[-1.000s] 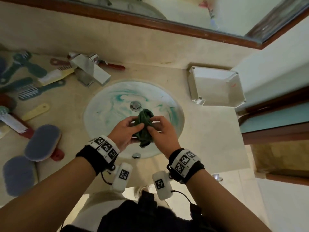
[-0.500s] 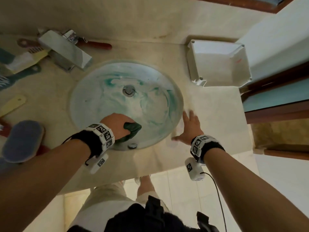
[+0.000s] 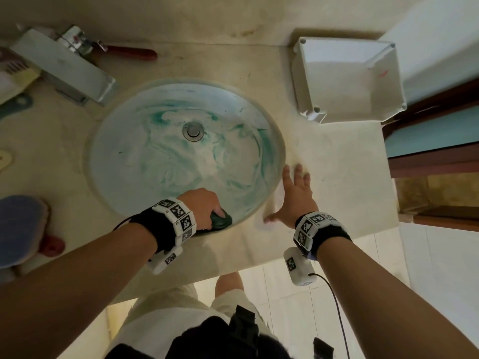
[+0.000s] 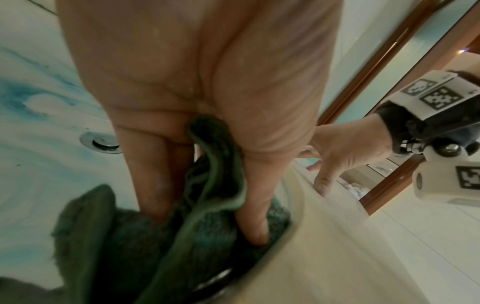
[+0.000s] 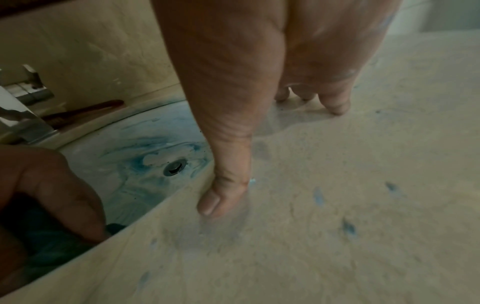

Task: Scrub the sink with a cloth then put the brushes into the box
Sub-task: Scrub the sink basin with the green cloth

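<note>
Head view — bunched, seemingly terry cloth (image 3: 220, 221).

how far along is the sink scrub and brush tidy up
Done: nothing finished. In hand: the left hand presses the green cloth at the near edge of the sink, still streaked blue; the right hand rests flat on the counter. Left: brushes like the red-handled brush lie outside the empty box.

Dim, warm light; wrist views blurred, distorted.

Home bathroom: round sink (image 3: 145, 161) in beige counter (image 3: 337, 177) w/ chrome faucet (image 3: 64, 66), tiled floor (image 3: 440, 255).
</note>
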